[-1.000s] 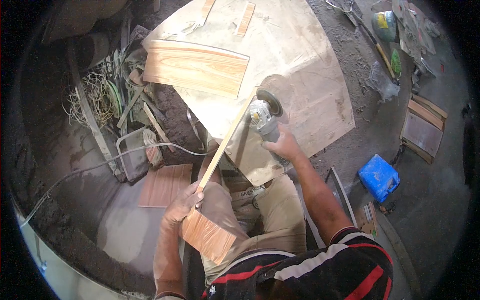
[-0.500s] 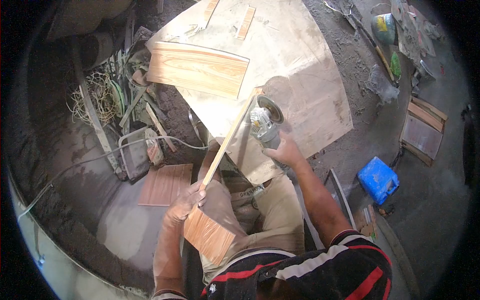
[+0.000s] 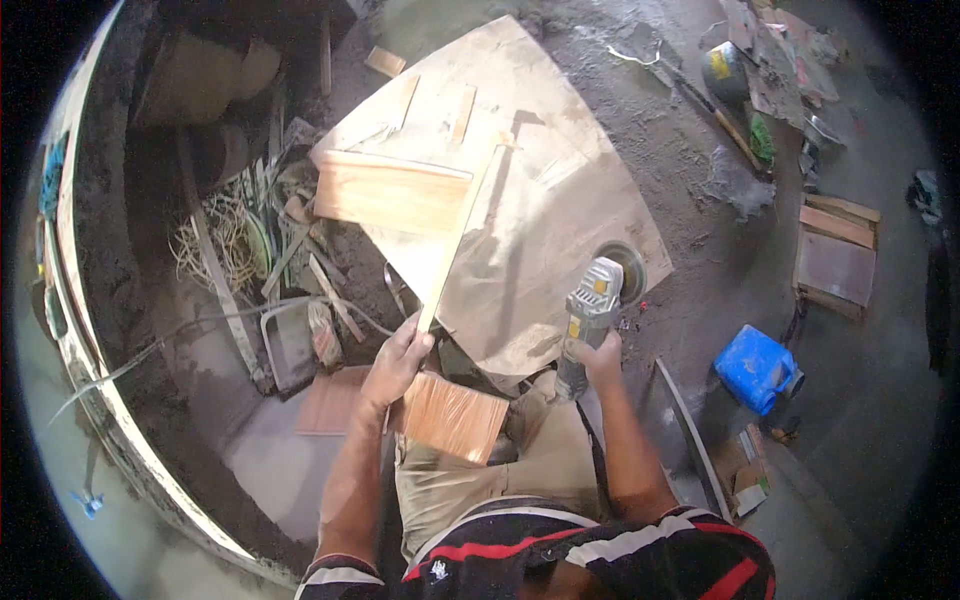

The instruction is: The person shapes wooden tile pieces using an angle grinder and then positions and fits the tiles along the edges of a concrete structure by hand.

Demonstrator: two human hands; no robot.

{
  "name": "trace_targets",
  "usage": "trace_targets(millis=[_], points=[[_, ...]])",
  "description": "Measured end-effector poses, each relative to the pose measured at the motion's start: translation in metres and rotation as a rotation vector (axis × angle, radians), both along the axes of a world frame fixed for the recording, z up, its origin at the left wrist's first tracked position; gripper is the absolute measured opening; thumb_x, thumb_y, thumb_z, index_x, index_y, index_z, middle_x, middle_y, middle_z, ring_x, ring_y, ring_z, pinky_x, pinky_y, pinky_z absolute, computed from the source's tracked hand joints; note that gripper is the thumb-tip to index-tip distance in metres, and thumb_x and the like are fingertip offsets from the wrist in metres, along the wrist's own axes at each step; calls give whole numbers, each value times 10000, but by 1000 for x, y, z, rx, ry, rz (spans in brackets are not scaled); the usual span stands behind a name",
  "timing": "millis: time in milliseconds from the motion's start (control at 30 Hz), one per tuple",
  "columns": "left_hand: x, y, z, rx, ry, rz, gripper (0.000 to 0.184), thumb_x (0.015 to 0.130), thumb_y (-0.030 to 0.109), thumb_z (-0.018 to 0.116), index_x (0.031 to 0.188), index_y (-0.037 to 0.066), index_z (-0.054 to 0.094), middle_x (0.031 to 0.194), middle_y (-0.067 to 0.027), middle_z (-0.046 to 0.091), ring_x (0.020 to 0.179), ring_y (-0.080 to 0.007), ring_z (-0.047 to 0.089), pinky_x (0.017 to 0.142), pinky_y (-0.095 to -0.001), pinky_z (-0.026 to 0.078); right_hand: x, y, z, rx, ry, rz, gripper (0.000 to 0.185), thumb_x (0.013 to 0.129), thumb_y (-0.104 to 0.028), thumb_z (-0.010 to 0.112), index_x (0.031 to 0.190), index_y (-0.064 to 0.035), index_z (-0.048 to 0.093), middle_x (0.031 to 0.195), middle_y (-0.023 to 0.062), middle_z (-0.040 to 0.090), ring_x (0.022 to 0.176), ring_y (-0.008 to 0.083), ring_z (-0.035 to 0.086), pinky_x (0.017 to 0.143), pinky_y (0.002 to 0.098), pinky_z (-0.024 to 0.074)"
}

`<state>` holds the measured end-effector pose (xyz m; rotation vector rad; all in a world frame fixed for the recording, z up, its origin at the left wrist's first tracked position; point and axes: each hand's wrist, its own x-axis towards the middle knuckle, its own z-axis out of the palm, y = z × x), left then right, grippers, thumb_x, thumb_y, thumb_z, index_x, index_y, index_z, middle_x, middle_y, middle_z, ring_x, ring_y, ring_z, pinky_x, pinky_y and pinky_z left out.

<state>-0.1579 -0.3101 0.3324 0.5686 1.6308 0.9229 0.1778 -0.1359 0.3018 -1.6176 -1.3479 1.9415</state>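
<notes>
My left hand [image 3: 397, 362] is closed around the near end of a long, narrow wood-grain piece [image 3: 462, 235], which slants away over a pale flat sheet [image 3: 575, 200]. Below that hand, a wood-grain tile [image 3: 455, 415] rests over my lap; whether the two are joined I cannot tell. Gripped in my right hand [image 3: 598, 358] is an angle grinder [image 3: 594, 300], its disc [image 3: 628, 272] over the sheet's right edge and apart from the narrow piece. A larger wood-grain tile [image 3: 385, 190] lies on the sheet, partly behind the narrow piece.
Thin offcuts [image 3: 463, 113] lie on the sheet. On the left are tangled wire [image 3: 215, 245] and scrap sticks, with a cable [image 3: 150, 350] running across. A blue jerrycan [image 3: 755, 368] and a wooden frame [image 3: 838, 255] stand on the right.
The grinder has moved right and toward me, away from the narrow piece. My left hand and that piece sit higher in view, and the camera view has shifted.
</notes>
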Motion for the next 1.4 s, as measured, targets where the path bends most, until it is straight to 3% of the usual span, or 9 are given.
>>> trace_targets(millis=[33,200,433,533,600,667,800,1067,1400], points=[[5,17,-10,54,-20,34,525,1051,208,605,1518,-2,491,1202,-101,705,1074,-178,629,989,-317,503,10,1,-2,15,-10,-31,597,730,-175,864,1240,37,635,1072,99,726,957,198,699,904,368,558],[22,77,-71,-105,180,29,504,1032,192,653,1477,1,512,1140,-155,714,1043,-161,638,952,-334,521,41,-12,-5,165,-102,-109,462,779,-131,790,1183,21,625,994,88,711,804,184,712,789,344,595],[38,126,-184,150,292,131,470,1036,198,626,1464,31,526,1127,-196,732,1018,-261,701,917,-383,538,71,-36,-10,188,-71,-219,399,785,-98,792,1134,23,641,945,98,720,810,199,732,765,362,611],[40,143,-211,55,258,112,501,1032,233,624,1480,34,517,1172,-227,723,1077,-332,706,939,-404,535,75,-40,-4,16,-53,-314,572,726,-153,858,1224,20,636,1119,107,692,988,196,671,899,372,546],[42,152,-228,-50,304,55,523,1031,257,622,1488,29,510,1201,-249,715,1118,-365,702,958,-416,532,82,-45,-10,66,-106,-244,318,791,-88,780,1066,24,667,931,100,724,793,202,735,757,359,611],[49,158,-243,18,351,119,565,1032,303,606,1500,8,492,1262,-281,693,1196,-404,675,992,-440,522,86,-49,-15,78,-105,-251,325,791,-100,782,1068,25,668,933,101,724,799,202,739,756,358,610],[61,170,-247,12,351,117,576,1039,319,580,1499,-14,484,1290,-306,670,1219,-430,654,1014,-458,512,91,-53,-18,-7,-152,-267,512,726,-155,847,1168,31,664,1075,105,710,929,197,686,866,378,558],[67,177,-244,-105,558,39,596,1045,327,563,1572,90,415,1244,-342,657,1153,-503,642,968,-533,512,79,-48,-16,18,-140,-283,421,753,-122,811,1120,24,665,986,99,722,857,196,710,808,361,578],[48,149,-180,-39,476,-7,623,1045,258,573,1575,-8,384,1365,-369,590,1257,-490,603,1048,-489,491,67,-18,4,123,-154,-151,380,752,-83,822,1094,4,683,973,72,733,848,177,711,798,349,585]])
